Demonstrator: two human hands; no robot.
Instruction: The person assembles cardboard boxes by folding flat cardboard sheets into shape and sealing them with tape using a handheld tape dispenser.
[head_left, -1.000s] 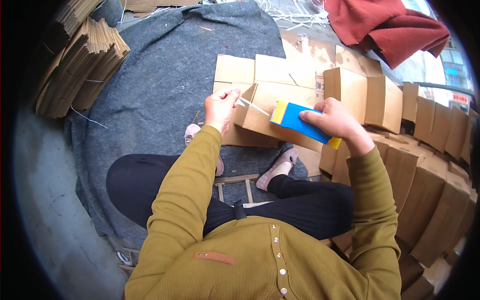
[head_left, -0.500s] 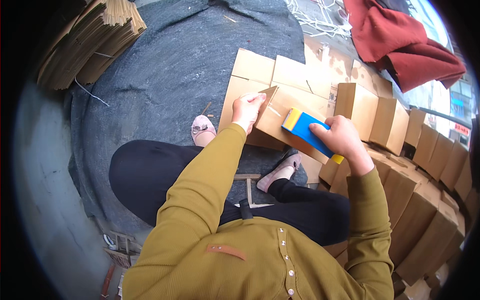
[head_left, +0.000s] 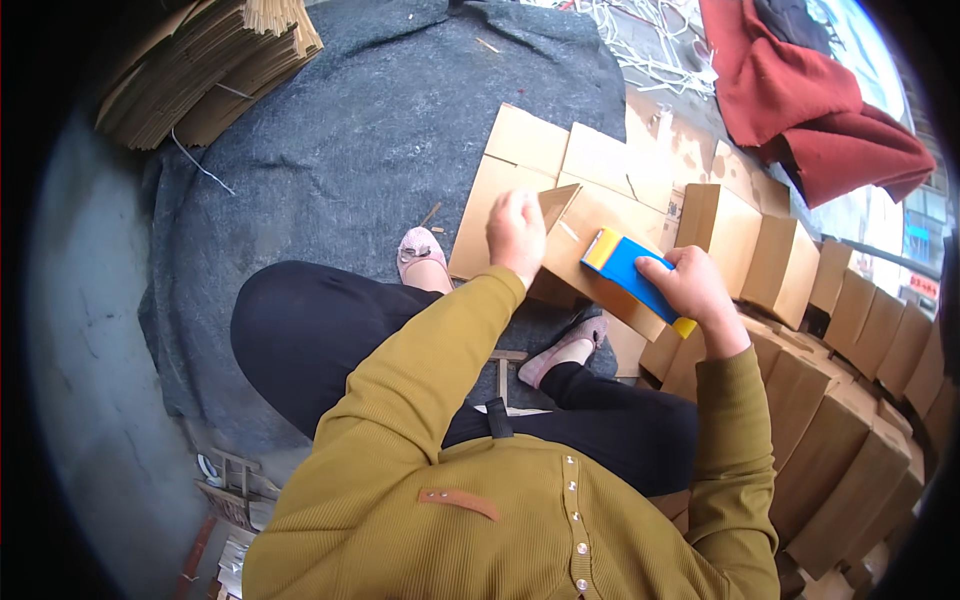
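A brown cardboard box [head_left: 612,214] lies in front of me, with one flap [head_left: 560,207] standing up at its left end. My left hand [head_left: 516,236] is closed in a fist just left of that flap; what its fingers hold, if anything, is hidden. In my right hand [head_left: 692,288] is a blue hand tool [head_left: 637,268] with yellow ends, its exact kind unclear. The thumb presses along its top, and its wide yellow end is at the box's surface.
Flat cardboard sheets [head_left: 512,140] lie beyond the box on a dark cloth [head_left: 370,150]. Rows of brown boxes [head_left: 815,420] stand at the right. Flattened cartons [head_left: 205,75] are stacked far left. Red cloth [head_left: 800,100] and white straps [head_left: 655,45] lie at the far right.
My left hand has let go of the flap's edge and curled closed beside it. The right hand keeps its hold on the blue tool; the whole view has shifted slightly.
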